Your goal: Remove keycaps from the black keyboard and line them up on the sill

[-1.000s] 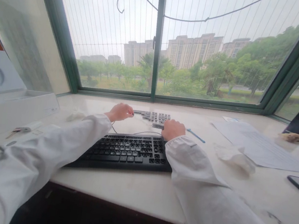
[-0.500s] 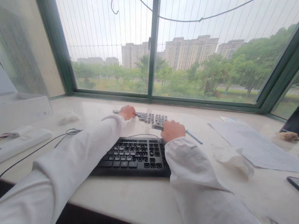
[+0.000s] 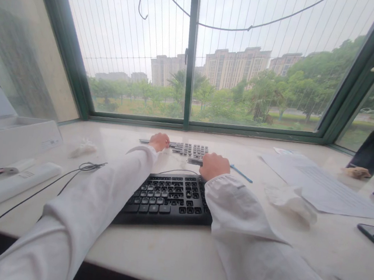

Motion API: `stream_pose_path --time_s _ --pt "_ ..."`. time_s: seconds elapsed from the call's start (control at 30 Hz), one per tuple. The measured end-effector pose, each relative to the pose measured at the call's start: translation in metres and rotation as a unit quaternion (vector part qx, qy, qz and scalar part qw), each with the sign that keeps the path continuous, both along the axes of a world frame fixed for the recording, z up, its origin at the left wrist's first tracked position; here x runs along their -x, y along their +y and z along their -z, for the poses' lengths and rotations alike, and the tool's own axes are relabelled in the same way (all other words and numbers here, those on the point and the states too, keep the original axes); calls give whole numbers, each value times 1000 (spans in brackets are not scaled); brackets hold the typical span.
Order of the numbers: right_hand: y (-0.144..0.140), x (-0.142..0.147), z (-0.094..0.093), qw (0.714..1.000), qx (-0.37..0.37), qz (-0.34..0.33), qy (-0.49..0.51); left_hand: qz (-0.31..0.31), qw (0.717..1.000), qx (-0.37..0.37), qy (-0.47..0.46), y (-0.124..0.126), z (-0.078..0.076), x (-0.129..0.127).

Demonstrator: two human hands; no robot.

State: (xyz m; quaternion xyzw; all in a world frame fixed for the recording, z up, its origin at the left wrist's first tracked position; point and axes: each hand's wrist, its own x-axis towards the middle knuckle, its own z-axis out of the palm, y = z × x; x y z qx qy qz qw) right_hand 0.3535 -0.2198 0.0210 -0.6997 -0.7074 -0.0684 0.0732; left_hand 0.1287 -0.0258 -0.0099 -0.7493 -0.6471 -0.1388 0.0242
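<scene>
Both hands reach past a black keyboard (image 3: 168,196) to a cluster of loose dark keycaps (image 3: 189,149) laid out in rows on the pale counter (image 3: 164,252) close to the window sill. The left hand (image 3: 159,141) rests at the left end of that cluster with its fingers curled and pinched together on something small and dark at the edge of the rows; what exactly it pinches is too small to tell. The right hand (image 3: 214,166) sits at the near right corner of the keycaps, closed into a loose fist, knuckles up, its fingers folded over a dark strip beside the cluster, though the grip itself is hidden beneath the hand. Both forearms, in white sleeves, cross over the keyboard, which lies just nearer than the hands, its thin cable (image 3: 63,181) trailing away to the left. Just right of the right hand a blue pen (image 3: 242,173) lies on the counter, and farther right are a crumpled tissue (image 3: 289,201) and printed sheets of paper (image 3: 323,187). Well left of the left hand lie a white remote-like device (image 3: 13,184) and another crumpled tissue (image 3: 83,148).
</scene>
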Motion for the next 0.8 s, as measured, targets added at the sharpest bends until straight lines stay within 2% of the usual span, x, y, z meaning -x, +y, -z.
stream_pose_path --time_s 0.57,0.67,0.8 --pt "-1 3 0 1000 1 0 -13 1 1000 -4 6 -5 -2 -1" --pt "-1 3 -1 1000 -1 -4 -12 6 1000 -7 7 -10 -8 2" --pt "-1 1 -3 1000 -11 -4 -6 28 1000 -4 3 -25 -27 12"
